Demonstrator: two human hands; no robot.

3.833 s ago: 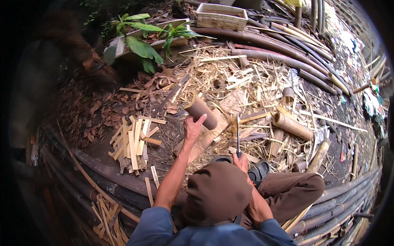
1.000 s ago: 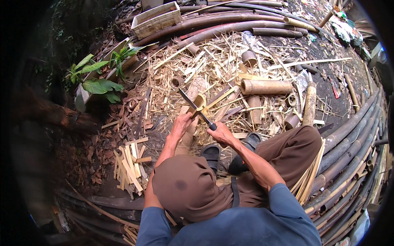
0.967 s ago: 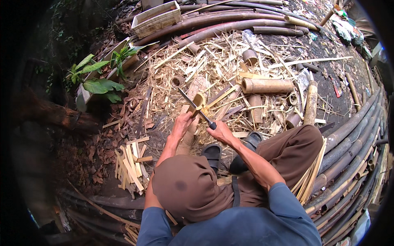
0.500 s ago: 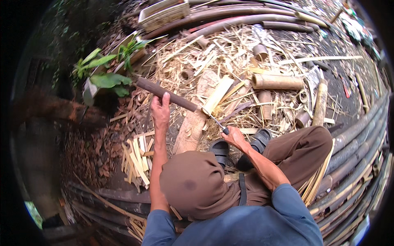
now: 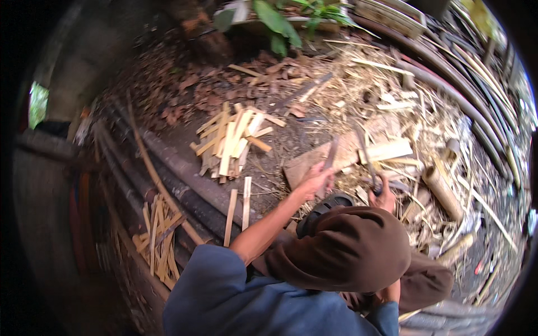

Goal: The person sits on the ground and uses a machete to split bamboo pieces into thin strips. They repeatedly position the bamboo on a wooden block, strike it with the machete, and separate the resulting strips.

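Note:
My left hand (image 5: 315, 182) is closed around a narrow brown bamboo piece (image 5: 333, 150), which stands up from the fingers, blurred. Close by on the right, my right hand (image 5: 383, 197) grips the dark handle of a knife (image 5: 366, 150), its blade raised and pointing away from me. The two hands are apart, and the blade does not touch the bamboo piece. Beyond them a wide wooden board (image 5: 305, 162) lies on the ground. A pale split bamboo slab (image 5: 386, 150) rests on it, to the right of the knife.
A pile of pale bamboo slats (image 5: 234, 137) lies left of the board, and more slats (image 5: 161, 241) sit over dark poles (image 5: 185, 190). Shavings and a cut bamboo tube (image 5: 443, 193) cover the right side. Leafy plants (image 5: 274, 22) and a long trough (image 5: 392, 17) stand at the back.
My view has swung left, bringing the slat pile toward the middle. The left hand has drawn in nearer my body with the bamboo piece; the knife has come away from it and now points up.

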